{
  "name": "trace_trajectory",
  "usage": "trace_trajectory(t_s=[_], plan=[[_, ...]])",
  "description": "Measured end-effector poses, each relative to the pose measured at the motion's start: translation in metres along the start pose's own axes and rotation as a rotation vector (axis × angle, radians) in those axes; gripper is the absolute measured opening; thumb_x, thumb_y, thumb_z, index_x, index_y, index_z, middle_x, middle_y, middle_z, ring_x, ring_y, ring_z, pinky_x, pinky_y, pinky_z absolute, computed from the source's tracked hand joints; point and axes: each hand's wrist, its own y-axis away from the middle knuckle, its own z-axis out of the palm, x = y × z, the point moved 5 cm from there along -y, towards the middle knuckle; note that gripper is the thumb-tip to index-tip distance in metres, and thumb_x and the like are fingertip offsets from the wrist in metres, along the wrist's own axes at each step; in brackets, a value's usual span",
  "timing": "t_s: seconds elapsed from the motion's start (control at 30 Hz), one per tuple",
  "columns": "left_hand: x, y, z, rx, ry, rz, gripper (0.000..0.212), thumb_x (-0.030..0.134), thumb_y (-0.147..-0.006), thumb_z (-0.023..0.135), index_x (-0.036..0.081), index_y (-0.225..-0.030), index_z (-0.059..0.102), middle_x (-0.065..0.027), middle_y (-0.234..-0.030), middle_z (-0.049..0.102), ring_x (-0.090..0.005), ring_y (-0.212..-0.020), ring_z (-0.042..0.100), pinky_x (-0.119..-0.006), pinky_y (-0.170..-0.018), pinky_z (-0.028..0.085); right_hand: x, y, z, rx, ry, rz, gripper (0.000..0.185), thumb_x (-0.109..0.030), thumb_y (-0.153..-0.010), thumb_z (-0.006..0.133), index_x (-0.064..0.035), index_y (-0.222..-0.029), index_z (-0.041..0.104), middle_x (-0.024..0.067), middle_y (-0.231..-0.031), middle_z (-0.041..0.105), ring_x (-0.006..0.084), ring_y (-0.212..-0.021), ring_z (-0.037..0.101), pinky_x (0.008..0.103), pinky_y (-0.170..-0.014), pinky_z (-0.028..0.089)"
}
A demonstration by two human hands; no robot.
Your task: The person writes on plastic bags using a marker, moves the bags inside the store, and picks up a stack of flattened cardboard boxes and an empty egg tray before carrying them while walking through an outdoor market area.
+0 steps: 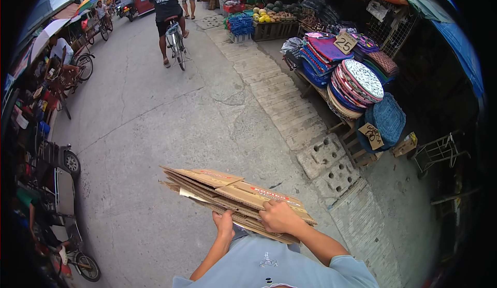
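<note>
A stack of flattened corrugated cardboard boxes [229, 189] is held in front of my body, bearing printed writing on its top faces. My left hand [224, 222] grips its near lower edge, thumb on top and fingers hidden beneath. Further right, my right hand [280, 215] is curled over the near side, its fingers closed around some of the sheets. The layers fan apart slightly at the left end, where a pale sheet [194, 196] shows between them.
Ahead on the concrete road [155, 132], a person straddles a bicycle [176, 43]. To the right, a wooden stand holds stacked round mats [359, 80] and folded textiles [316, 53], past perforated concrete drain covers [328, 163]. A metal hand cart [437, 152] stands beyond. Tricycles [64, 194] line the left.
</note>
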Motion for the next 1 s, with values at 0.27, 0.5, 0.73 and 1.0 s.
trace_trajectory(t_s=[0.27, 0.5, 0.73, 1.0], plan=[[0.089, -0.206, 0.181, -0.181, -0.163, 0.042, 0.049, -0.006, -0.075, 0.061, -0.002, -0.12, 0.043, -0.0148, -0.113, 0.058, -0.024, -0.105, 0.057, -0.034, -0.095, 0.044, 0.17, -0.164, -0.089, 0.121, -0.047, 0.218, 0.02, -0.022, -0.073, 0.069, -0.002, -0.071, 0.066, 0.0166, -0.08, 0.061, 0.0314, -0.078, 0.064, 0.041, -0.067, 0.054], [0.138, -0.394, 0.322, -0.249, -0.14, 0.021, 0.048, -0.006, -0.075, 0.061, -0.003, -0.119, 0.042, -0.0159, -0.113, 0.059, -0.0246, -0.103, 0.058, -0.035, -0.093, 0.046, 0.338, -0.321, -0.113, 0.202, 0.014, 0.28, 0.02, -0.023, -0.071, 0.073, -0.0039, -0.07, 0.067, 0.014, -0.078, 0.061, 0.0304, -0.075, 0.063, 0.0415, -0.066, 0.053], [0.212, -0.588, 0.397, -0.09, -0.017, 0.004, 0.046, -0.008, -0.075, 0.058, -0.004, -0.119, 0.045, -0.0164, -0.112, 0.06, -0.0263, -0.103, 0.06, -0.036, -0.09, 0.049, 0.478, -0.542, -0.148, -0.01, 0.022, 0.041, 0.022, -0.024, -0.075, 0.067, -0.0022, -0.073, 0.068, 0.0176, -0.079, 0.062, 0.0318, -0.078, 0.065, 0.0422, -0.066, 0.054], [0.326, -0.788, 0.442, 0.124, 0.197, 0.105, 0.055, -0.006, -0.074, 0.06, -0.003, -0.126, 0.042, -0.0154, -0.122, 0.055, -0.0251, -0.111, 0.055, -0.034, -0.098, 0.042, 0.575, -0.818, -0.186, -0.109, 0.053, -0.356, 0.022, -0.019, -0.076, 0.06, 0.002, -0.076, 0.066, 0.0195, -0.079, 0.062, 0.0325, -0.079, 0.064, 0.0421, -0.066, 0.054]])
